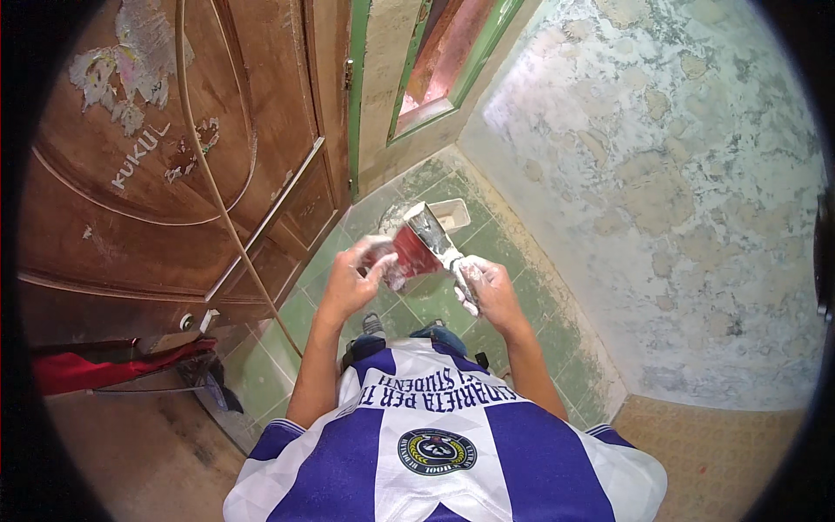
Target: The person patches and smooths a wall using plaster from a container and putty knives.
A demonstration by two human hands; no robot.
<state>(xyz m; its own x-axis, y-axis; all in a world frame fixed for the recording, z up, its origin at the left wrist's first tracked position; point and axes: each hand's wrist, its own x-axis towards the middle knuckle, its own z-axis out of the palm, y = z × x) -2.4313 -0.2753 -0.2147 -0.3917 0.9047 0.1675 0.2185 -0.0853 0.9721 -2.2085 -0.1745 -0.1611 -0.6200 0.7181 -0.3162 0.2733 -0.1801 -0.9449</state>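
My right hand (494, 296) is closed around the dark handle of a putty knife (426, 228), which points up and to the left. White paste coats the handle and part of the metal blade. My left hand (355, 277) grips the left side of a flat red piece (416, 254), its fingers curved over the edge and whitened. The red piece lies against or just below the knife's blade; whether they touch I cannot tell. Its exact kind is unclear, and its left end is partly hidden by my fingers.
A white tub (450, 213) stands on the green tiled floor (487, 252) beyond the knife. At left is a brown wooden door (96, 200) with a long cord (213, 183) before it. A patchy plastered wall (652, 209) rises at right. Red cloth (122, 370) hangs lower left.
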